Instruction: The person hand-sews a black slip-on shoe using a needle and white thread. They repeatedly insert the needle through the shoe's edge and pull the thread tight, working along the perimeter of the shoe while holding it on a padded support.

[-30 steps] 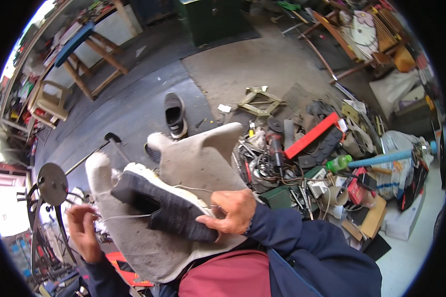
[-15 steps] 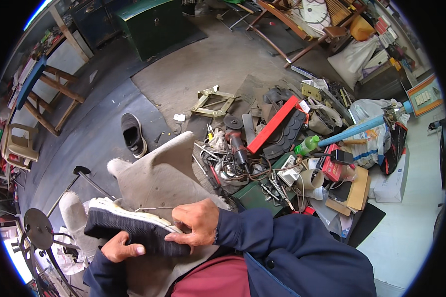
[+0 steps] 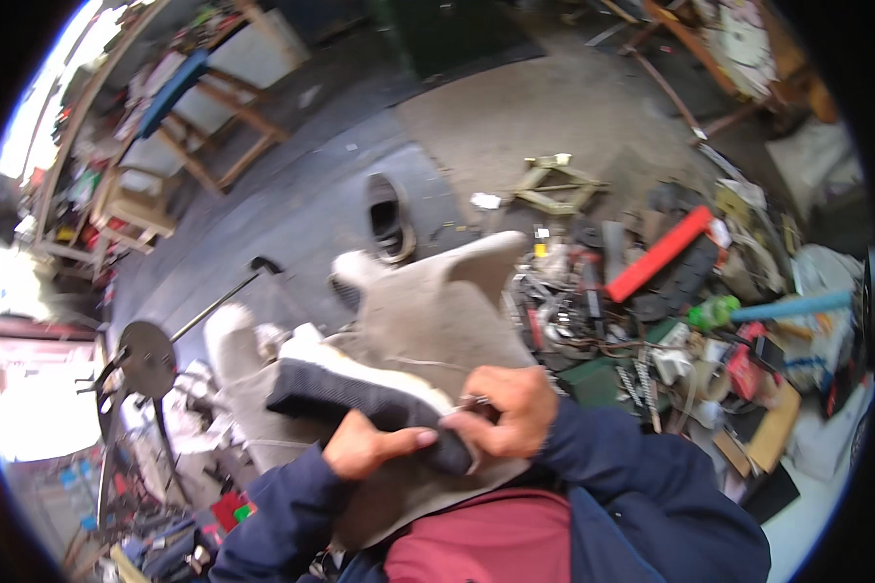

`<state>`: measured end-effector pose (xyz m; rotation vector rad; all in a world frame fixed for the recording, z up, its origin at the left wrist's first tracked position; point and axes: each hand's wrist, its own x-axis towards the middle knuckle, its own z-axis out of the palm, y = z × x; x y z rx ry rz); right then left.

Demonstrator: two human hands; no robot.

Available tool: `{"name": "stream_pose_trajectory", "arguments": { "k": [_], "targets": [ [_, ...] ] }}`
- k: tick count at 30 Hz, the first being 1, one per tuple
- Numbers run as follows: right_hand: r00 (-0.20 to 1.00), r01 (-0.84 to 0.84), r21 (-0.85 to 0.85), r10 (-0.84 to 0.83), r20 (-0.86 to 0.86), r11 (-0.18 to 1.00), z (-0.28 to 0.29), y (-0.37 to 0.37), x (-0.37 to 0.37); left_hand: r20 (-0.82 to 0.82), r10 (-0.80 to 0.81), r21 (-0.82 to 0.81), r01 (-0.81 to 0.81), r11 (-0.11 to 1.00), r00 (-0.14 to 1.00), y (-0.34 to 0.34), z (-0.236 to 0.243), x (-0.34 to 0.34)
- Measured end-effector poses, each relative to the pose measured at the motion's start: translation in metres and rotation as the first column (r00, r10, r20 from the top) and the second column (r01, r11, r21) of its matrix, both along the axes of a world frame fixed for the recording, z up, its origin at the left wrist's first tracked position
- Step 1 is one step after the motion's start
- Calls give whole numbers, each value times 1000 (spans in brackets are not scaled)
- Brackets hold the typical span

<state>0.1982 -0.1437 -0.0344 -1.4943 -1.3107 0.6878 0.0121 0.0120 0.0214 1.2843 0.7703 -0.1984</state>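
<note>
A dark knit shoe with a white sole (image 3: 345, 391) lies on its side on a worn beige cloth (image 3: 418, 316) over my lap. My left hand (image 3: 374, 445) grips the shoe from the near side, thumb stretched along its dark upper. Against one end of the shoe is my right hand (image 3: 507, 413), fingers bent and pinched at the sole's edge. A small dark thing shows between those fingers, too blurred to name. A pale thread (image 3: 428, 362) runs over the cloth toward this hand. A second dark shoe (image 3: 389, 216) rests on the floor beyond the cloth.
At right lies a heap of tools with a red bar (image 3: 661, 255), a green bottle (image 3: 715, 312) and a blue pole (image 3: 792, 306). A metal stand with a round plate (image 3: 147, 360) is at left. A blue-topped wooden stool (image 3: 173, 95) and a metal frame (image 3: 559, 185) stand farther off.
The whole view has swung left, so everything sits farther right and is blurred. My left thumb now reaches farther along the shoe, closer to my right hand.
</note>
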Motion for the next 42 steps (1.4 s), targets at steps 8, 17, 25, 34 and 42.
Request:
{"name": "stream_pose_trajectory", "arguments": {
  "k": [8, 17, 25, 34, 42],
  "targets": [
    [858, 438, -250, -484, -171, 864, -12, 6, 57, 113, 125, -22, -123, 992, 986, 16, -10, -10],
    [977, -146, -221, 104, -188, 964, 23, -30, 11, 124, 134, -95, -123, 988, 983, 18, -23, -12],
    [969, -185, -160, 152, -197, 970, 25, -23, 6, 132, 108, -96, -96, 991, 985, 20, -22, -12],
    [958, -264, -223, 229, -171, 938, 34, -16, 18, 207, 142, -98, -123, 987, 968, 19, -27, -13],
    [873, -481, -403, 382, -304, 778, 55, 26, 50, 205, 98, -210, -55, 976, 974, 23, -18, -8]
  ]
}}
